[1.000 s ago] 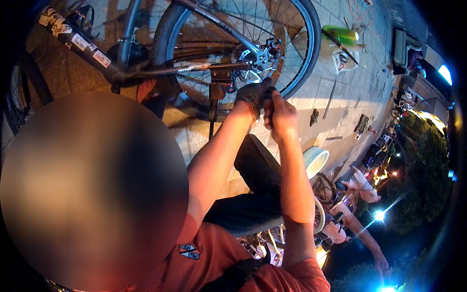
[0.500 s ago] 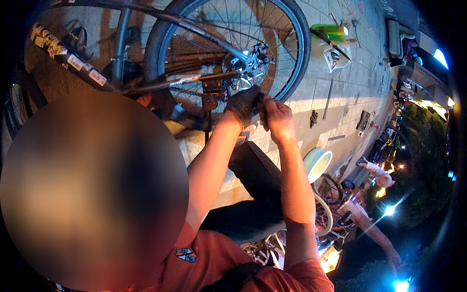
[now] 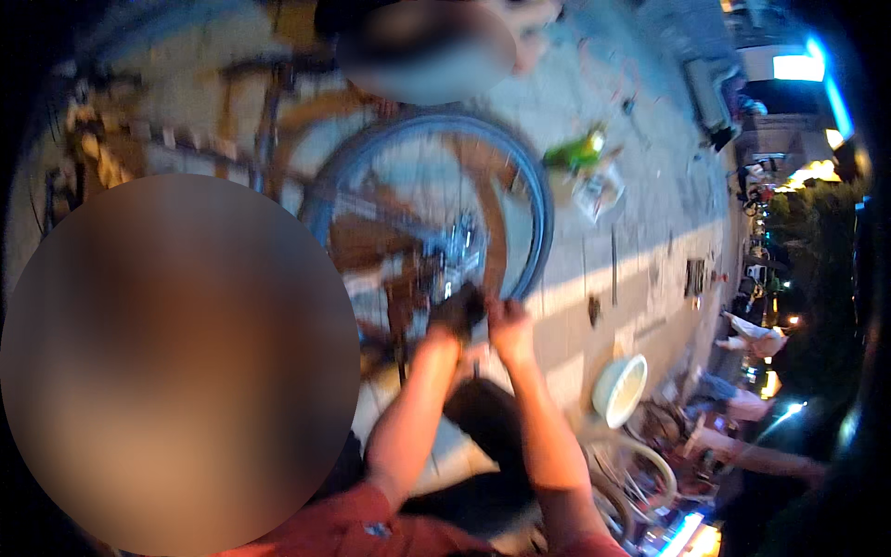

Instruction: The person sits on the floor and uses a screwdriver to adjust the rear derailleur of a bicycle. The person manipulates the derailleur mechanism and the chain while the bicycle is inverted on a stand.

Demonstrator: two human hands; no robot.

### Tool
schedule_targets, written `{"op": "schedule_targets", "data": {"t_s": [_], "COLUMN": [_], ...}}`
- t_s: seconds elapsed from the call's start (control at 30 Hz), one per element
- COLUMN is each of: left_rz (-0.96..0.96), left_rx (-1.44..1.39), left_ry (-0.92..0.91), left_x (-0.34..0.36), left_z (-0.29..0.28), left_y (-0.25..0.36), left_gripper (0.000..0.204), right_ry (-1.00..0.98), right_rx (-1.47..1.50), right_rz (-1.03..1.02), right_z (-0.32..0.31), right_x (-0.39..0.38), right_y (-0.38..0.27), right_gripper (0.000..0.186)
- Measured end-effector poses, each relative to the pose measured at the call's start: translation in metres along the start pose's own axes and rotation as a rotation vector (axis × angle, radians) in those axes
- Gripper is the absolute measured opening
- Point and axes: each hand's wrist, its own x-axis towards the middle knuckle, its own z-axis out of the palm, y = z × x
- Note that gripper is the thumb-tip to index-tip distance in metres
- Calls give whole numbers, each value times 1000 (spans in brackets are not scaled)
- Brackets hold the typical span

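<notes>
The picture is smeared by motion. My left hand (image 3: 455, 314), in a dark glove, is at the lower part of the bicycle wheel (image 3: 533, 251), just below the hub and gear parts (image 3: 457, 243); its fingers are too blurred to read. My bare right hand (image 3: 510, 325) is right beside it, fingers curled closed near the tips of the gloved fingers; what they hold is too small and blurred to name. The dark bicycle frame (image 3: 213, 144) stretches off to the left.
Another person (image 3: 529, 42) is partly visible at the top. Rightward lie a green object (image 3: 574, 150), a plastic bag (image 3: 599, 193), a long bar (image 3: 613, 265), dark tools (image 3: 693, 277) and a pale basin (image 3: 620, 390). More bicycles (image 3: 640, 473) and people (image 3: 756, 336) are at the right.
The view has shifted, so the wheel and both my hands sit lower in the picture. Another person now shows at the top edge. My hands remain close together by the hub.
</notes>
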Motion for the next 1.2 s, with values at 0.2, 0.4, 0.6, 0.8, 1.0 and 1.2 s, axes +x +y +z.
{"op": "schedule_targets", "data": {"t_s": [0.2,0.4,0.6,0.8,1.0,1.2], "left_rz": [-227,-145,-115,-102,68,408], "left_rx": [-95,-117,-181,-46,1059,1136], "left_ry": [-96,-286,-523,217,577,877], "left_x": [-53,-1,-33,-60,-19,-33], "left_z": [66,5,52,58,-18,-37], "left_y": [6,18,5,10,-13,-35], "left_gripper": [22,25,28,32,45,60], "right_ry": [-201,-143,-160,680,822,442], "right_rx": [-487,-296,-200,-96,569,436], "right_rz": [-134,-98,-108,-3,383,520], "right_z": [-79,-50,-77,-164,-203,-174], "right_x": [7,13,17,32,-7,-12], "right_y": [-21,-43,-33,-69,-57,-59], "right_gripper": [34,31,23,14,27,31]}}
